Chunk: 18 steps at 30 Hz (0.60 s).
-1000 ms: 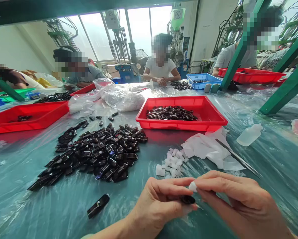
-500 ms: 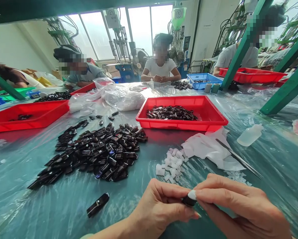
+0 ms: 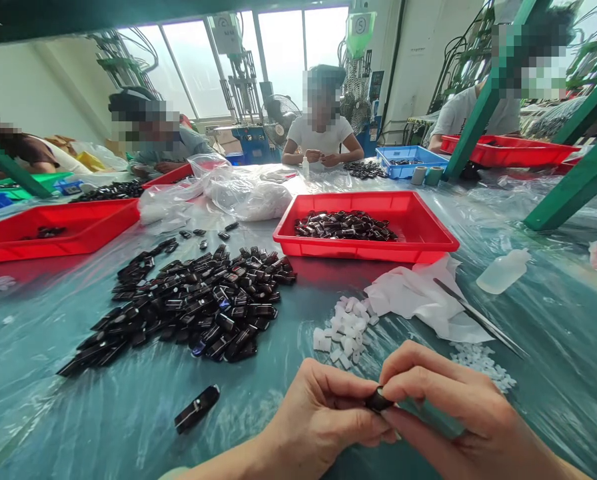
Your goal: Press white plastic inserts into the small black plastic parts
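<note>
My left hand (image 3: 331, 417) pinches a small glossy black part (image 3: 378, 400) between thumb and fingers at the lower middle. At its end, the fingertips and thumb of my right hand (image 3: 453, 407) close round it from the right. A pale bit shows at the part's upper edge, mostly covered by my fingers. Just beyond my hands lies a small heap of white plastic pieces (image 3: 347, 327). A single black part (image 3: 197, 408) rests on the table left of my left hand, and behind it spreads a big pile of black parts (image 3: 203, 300).
A red tray (image 3: 368, 252) holding more black parts stands beyond the white pieces. To the right are a crumpled white cloth (image 3: 413, 293), metal tweezers (image 3: 478, 317), a squeeze bottle (image 3: 503, 272) and tiny white bits (image 3: 483, 367). Another red tray (image 3: 53, 243) stands left. Several people sit across the table.
The white piece that my right fingers held at the black part's end is now mostly out of sight. My right fingers have shifted slightly left and wrap closer round the end.
</note>
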Motion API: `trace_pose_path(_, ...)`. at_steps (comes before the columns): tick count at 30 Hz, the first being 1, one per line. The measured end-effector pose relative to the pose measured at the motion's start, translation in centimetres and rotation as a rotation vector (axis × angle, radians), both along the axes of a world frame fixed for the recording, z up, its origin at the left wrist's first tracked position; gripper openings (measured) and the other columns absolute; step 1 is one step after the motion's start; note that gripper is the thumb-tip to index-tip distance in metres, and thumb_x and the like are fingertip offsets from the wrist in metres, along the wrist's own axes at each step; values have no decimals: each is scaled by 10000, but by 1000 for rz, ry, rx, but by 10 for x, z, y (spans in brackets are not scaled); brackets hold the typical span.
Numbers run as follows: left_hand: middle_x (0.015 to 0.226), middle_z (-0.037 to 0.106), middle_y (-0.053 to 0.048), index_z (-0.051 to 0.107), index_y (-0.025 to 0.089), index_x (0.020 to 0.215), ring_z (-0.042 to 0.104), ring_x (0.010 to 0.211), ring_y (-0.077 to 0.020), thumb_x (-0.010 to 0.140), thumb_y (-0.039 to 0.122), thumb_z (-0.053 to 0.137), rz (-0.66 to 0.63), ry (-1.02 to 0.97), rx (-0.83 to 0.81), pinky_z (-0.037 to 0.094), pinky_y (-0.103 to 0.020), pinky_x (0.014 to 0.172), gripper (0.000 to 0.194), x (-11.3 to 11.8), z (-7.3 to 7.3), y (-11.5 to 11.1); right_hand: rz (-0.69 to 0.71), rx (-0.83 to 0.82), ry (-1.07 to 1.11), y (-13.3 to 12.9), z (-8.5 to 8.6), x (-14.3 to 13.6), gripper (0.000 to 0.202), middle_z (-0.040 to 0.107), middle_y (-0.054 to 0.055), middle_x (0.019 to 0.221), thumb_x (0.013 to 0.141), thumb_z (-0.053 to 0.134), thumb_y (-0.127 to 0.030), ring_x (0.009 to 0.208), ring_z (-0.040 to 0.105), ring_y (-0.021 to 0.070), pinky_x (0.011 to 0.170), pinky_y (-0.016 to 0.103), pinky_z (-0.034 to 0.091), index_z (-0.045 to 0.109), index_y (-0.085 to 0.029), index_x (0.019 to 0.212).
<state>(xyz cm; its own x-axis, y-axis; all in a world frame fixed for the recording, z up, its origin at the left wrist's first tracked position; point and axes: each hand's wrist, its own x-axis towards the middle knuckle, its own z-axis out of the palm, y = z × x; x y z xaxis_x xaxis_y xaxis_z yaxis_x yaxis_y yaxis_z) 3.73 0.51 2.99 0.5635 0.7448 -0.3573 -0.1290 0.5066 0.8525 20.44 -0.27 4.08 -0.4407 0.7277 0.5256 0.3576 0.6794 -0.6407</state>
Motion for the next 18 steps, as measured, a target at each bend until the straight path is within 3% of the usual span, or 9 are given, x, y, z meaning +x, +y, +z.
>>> trace_pose_path(5, 601, 639, -19, 721, 110, 705, 515, 540, -65, 622, 151, 684, -25, 18, -4, 402, -161, 555, 101, 0, -1, -1, 23, -138, -4, -2, 4, 0, 136, 567, 30, 723, 725, 518, -52, 604, 561, 100, 529, 186, 470, 577, -170, 694)
trace_pose_path(8, 606, 643, -22, 720, 112, 712, 556, 552, -78, 609, 200, 716, 12, 32, -40, 425, -161, 557, 135, 1, -1, 0, -25, -108, 31, 2, 4, 5, 123, 582, 35, 783, 734, 549, -90, 660, 570, 118, 565, 212, 477, 603, -194, 774)
trace_pose_path(10, 645, 659, -34, 719, 116, 723, 599, 590, -107, 586, 221, 740, 55, 52, -54, 442, -168, 558, 174, 1, -1, 2, -278, 14, 114, 12, 4, 15, 125, 583, 45, 870, 751, 571, -157, 738, 570, 145, 618, 254, 476, 596, -218, 857)
trace_pose_path(12, 661, 667, -46, 717, 112, 729, 624, 614, -130, 576, 235, 752, 72, 74, -43, 453, -172, 554, 199, 0, -1, 4, -693, 134, 223, 29, 4, 34, 171, 563, 54, 979, 754, 585, -252, 840, 557, 175, 687, 298, 463, 564, -230, 923)
trace_pose_path(15, 654, 668, -54, 713, 100, 738, 631, 610, -135, 595, 254, 744, 74, 103, -19, 458, -171, 551, 212, -3, 0, 5, -1099, 155, 257, 61, -1, 74, 609, 415, 103, 1250, 688, 659, -319, 1096, 440, 232, 830, 354, 413, 368, -218, 1213)
trace_pose_path(18, 695, 678, -64, 710, 98, 759, 629, 618, -131, 617, 259, 732, 67, 110, 11, 460, -167, 554, 216, -5, 0, 5, -1291, 23, 227, 86, -17, 115, 770, 340, 213, 1286, 630, 719, -340, 1149, 374, 323, 890, 452, 355, 323, -106, 1247)
